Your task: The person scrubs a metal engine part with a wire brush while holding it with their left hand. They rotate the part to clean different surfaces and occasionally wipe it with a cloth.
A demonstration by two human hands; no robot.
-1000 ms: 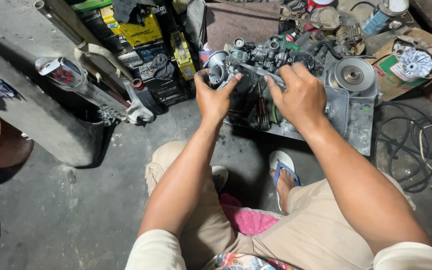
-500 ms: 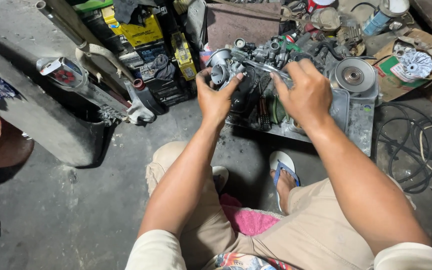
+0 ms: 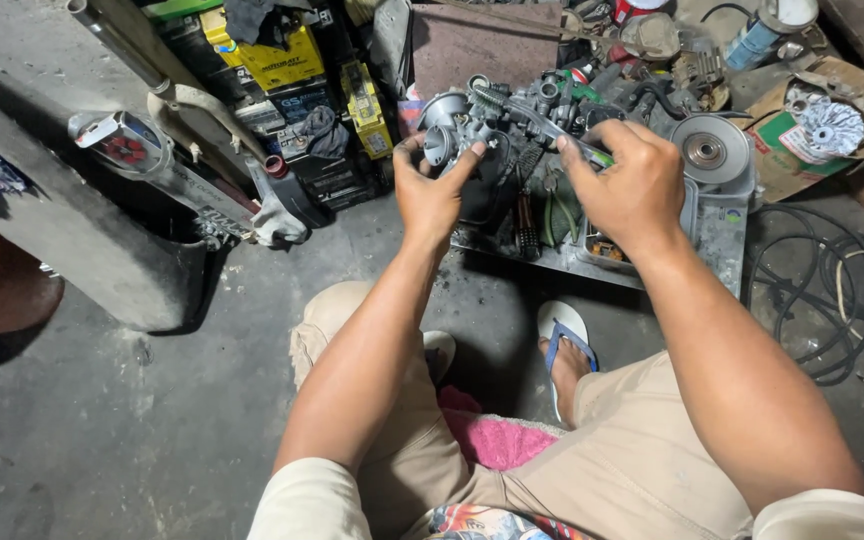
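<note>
Left hand (image 3: 432, 195) grips small metal carburetor (image 3: 457, 130), thumb and fingers clamped on body, held up above metal tray (image 3: 722, 250) of tools. Right hand (image 3: 627, 185) closed around green-handled tool (image 3: 562, 135), tip against carburetor. Versus half second earlier: right hand fingers, then spread, now curled tighter on handle; carburetor position nearly unchanged. Round pulley (image 3: 710, 150) beside right hand, apart.
</note>
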